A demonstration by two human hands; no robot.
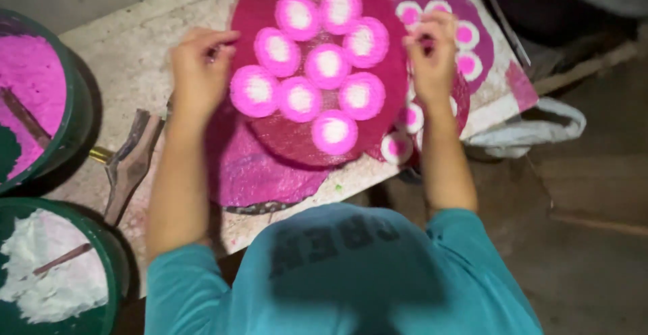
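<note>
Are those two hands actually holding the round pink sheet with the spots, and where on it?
Yes: left hand pinches the round magenta sheet at its left edge, right hand at its right edge. The exact finger grip is blurred.

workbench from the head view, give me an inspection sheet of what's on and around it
surface: pale stained workbench top, smeared with pink.
job's things: round dark-red woven disc carrying eight pink blobs with white centres; more such discs lie under and beside it.
clutter: wooden-handled tool at the bench's left edge; crumpled pale cloth at the right edge.
grippers: left hand pinches the disc's left rim; right hand pinches its right rim.
cables: nothing seen.
surroundings: green tub of pink paste with a stick in it; green tub of white paste with a stick; dark floor to the right.
</note>
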